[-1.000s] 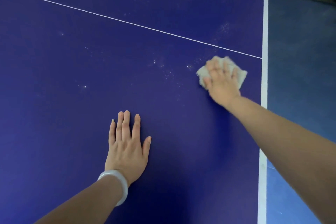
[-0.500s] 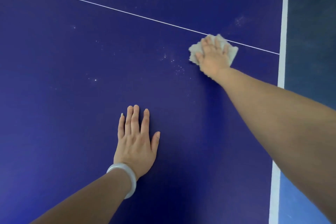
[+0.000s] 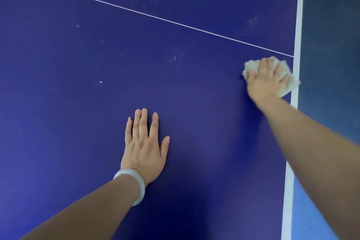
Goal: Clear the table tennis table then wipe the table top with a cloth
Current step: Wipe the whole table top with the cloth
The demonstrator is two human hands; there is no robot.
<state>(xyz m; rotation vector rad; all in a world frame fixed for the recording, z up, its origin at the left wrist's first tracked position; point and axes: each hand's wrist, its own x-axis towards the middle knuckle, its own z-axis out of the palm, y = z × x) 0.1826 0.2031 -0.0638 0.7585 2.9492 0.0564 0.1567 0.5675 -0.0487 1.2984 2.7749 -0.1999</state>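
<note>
Cloth [image 3: 288, 85], under flat-pressing right hand [image 3: 265, 82], swept back from white line [image 3: 155, 17] to bench [image 3: 78, 103] edge at 3 o'clock; left hand [image 3: 145, 146] flat, released; specks [image 3: 173, 57] remain.

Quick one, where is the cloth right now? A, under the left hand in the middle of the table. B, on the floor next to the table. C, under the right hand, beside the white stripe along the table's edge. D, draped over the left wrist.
C: the right hand presses the cloth onto the table top by the white edge stripe, while the left hand lies flat on bare surface.
</note>
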